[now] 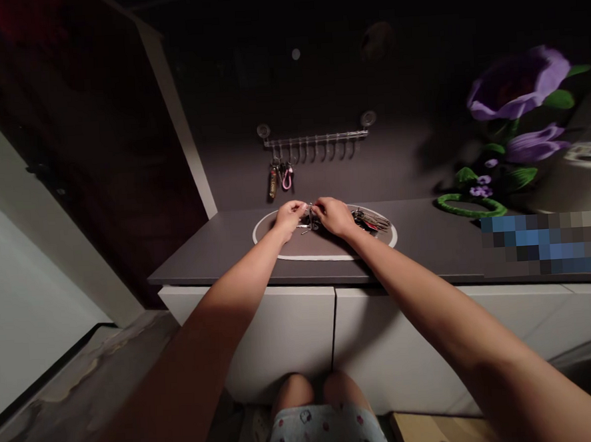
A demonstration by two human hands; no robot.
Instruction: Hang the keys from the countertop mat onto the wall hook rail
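My left hand (289, 219) and my right hand (334, 216) meet over an oval mat with a pale rim (322, 257) on the dark countertop. Both are closed in a pinch, fingertips close together, on a small bunch of metal keys (312, 222) that dangles between them. The fingers cover the top of the bunch, so its ring is not clear. Just right of my right hand, partly behind the wrist, lies a pile of keys and cords (374, 221) with a bit of red in it.
On the wall above is a clear hook rail (315, 139); keyrings (279, 175) hang from its left end. Purple flowers (520, 87) and a green ring (471, 205) stand at right. White cabinet doors (282, 335) are below; a dark door (85, 140) is at left.
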